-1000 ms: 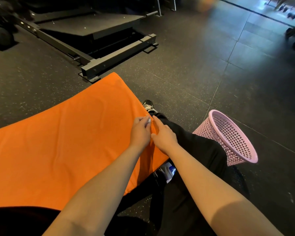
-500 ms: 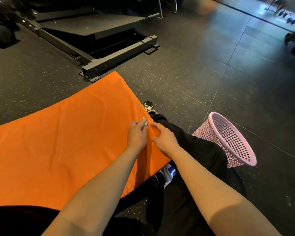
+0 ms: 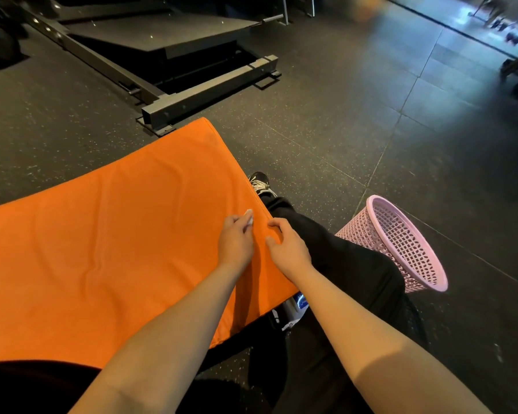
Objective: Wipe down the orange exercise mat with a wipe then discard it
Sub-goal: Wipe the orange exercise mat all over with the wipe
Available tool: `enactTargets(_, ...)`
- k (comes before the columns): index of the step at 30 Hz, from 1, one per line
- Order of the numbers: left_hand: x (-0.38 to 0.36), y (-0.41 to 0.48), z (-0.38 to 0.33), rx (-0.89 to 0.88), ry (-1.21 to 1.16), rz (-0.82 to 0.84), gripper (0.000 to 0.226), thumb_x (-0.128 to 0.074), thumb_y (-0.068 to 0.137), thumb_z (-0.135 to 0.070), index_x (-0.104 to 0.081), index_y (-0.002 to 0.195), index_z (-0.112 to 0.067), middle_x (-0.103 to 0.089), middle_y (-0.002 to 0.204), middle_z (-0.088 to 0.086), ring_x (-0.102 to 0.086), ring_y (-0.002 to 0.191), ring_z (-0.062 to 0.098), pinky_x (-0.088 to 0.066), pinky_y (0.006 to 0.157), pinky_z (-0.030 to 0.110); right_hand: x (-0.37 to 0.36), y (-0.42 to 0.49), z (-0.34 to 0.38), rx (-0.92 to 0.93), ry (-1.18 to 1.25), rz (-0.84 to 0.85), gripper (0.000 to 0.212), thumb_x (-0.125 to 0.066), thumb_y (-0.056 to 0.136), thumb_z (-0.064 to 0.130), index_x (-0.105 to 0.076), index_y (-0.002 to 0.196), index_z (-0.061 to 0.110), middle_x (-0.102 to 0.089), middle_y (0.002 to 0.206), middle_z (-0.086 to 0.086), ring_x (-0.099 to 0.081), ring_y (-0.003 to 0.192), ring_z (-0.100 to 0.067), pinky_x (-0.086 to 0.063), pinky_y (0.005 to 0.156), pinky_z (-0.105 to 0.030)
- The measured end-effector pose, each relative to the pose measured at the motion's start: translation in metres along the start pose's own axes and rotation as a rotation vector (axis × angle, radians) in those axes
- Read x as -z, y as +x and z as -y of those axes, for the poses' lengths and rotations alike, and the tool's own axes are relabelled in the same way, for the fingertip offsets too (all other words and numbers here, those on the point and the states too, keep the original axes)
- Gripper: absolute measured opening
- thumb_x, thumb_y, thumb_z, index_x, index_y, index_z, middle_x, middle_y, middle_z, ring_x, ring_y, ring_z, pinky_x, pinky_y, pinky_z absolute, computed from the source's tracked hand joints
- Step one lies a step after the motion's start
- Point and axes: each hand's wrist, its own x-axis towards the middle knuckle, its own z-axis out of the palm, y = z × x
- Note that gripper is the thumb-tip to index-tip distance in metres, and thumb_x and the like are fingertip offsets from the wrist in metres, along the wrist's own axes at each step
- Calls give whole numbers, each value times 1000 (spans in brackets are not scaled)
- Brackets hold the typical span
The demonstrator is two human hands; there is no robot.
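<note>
**Fig. Wipe held at the near-right edge of the mat**

The left hand [image 3: 237, 243] rests low over the orange mat [image 3: 102, 249] and pinches a small white wipe [image 3: 248, 217] at its fingertips; only a crumpled tip of the wipe shows beyond the fingers [image 3: 242, 220]. The right hand [image 3: 289, 251] sits just beside it at the mat's edge, fingers loosely curled, with nothing visible between them. Whether it touches the mat cannot be told.

Likely hazards. The wipe is bunched small, so each pass would probably cover a narrow strip and leave bands of the broad surface unwiped. A light fingertip pinch could let the wad slip out under drag. The soft cover may ruck up ahead of the wipe if nothing pins it. The pink basket [image 3: 356, 234] stands on the floor [image 3: 356, 121] beyond the person's leg, well apart from the wipe; a throw from here could miss its mouth.

Appearance of the mat. A padded, bright orange slab with rounded corners lies flat on the dark speckled floor, its far corner near a grey steel frame [image 3: 207, 97]. Its cover shows shallow creases and a matte, fabric-like sheen.
</note>
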Motion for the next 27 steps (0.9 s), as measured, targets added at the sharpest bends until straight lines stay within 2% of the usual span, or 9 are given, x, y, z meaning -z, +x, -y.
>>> enactTargets(3,-1,11,-23,-178,-13,63,30,-53,104,-21,-65,131,-21,-57,114,-3,-53,102,9,-41,87,21,4,1,-2,25,33,19,34,-54,98,26,-44,124,46,-61,102,3,-58,76,-12,-41,63,-30)
enactTargets(5,-3,14,-22,-181,12,50,30,-52,104,-19,-65,131,-20,-55,113,-2,-52,102,11,-38,85,20,4,1,-3,29,12,54,39,-55,97,22,-42,124,48,-62,99,0,-58,73,-13,-46,66,-34)
enactTargets(7,-3,9,-3,-98,37,14,30,-51,104,-18,-64,132,-21,-52,111,-2,-52,101,15,-38,84,23,1,2,-2,22,-35,72,53,-56,97,21,-36,136,51,-62,113,-1,-62,86,-17,-54,79,-43)
enactTargets(10,0,-7,32,42,56,-42,31,-51,105,-21,-65,133,-22,-50,106,3,-57,97,24,-43,83,31,-7,-3,1,23,-191,106,74,-51,99,20,-15,156,50,-55,130,-5,-61,104,-26,-52,94,-50)
enactTargets(14,-3,-18,32,105,52,-43,35,-50,105,-19,-59,139,-20,-47,106,3,-54,96,22,-33,80,20,-12,-1,2,-23,-190,155,72,-48,99,18,-16,156,49,-53,130,-6,-64,99,-31,-56,89,-52)
enactTargets(18,-8,3,-5,-46,11,8,36,-51,104,-16,-58,139,-16,-49,107,1,-46,99,11,-28,80,12,-6,0,4,-18,-20,103,65,-55,93,14,-38,150,42,-64,123,-3,-64,106,-27,-55,92,-48)
enactTargets(21,-7,8,-12,-123,31,50,34,-51,104,-12,-60,137,-14,-47,104,0,-48,97,14,-29,79,13,-7,-1,7,-36,27,66,64,-58,85,12,-45,137,45,-65,116,-3,-65,101,-27,-56,87,-48)
enactTargets(24,0,-1,14,-45,80,12,34,-49,105,-14,-58,138,-13,-45,106,3,-51,93,19,-31,78,17,-13,0,5,-48,31,68,63,-63,85,17,-40,131,55,-60,120,1,-67,87,-25,-60,77,-49)
enactTargets(27,7,-14,42,93,147,2,39,-45,107,-17,-52,145,-14,-43,110,6,-53,95,26,-33,80,24,-17,2,3,-64,34,71,56,-57,87,27,-37,128,59,-57,121,2,-66,84,-26,-61,74,-50)
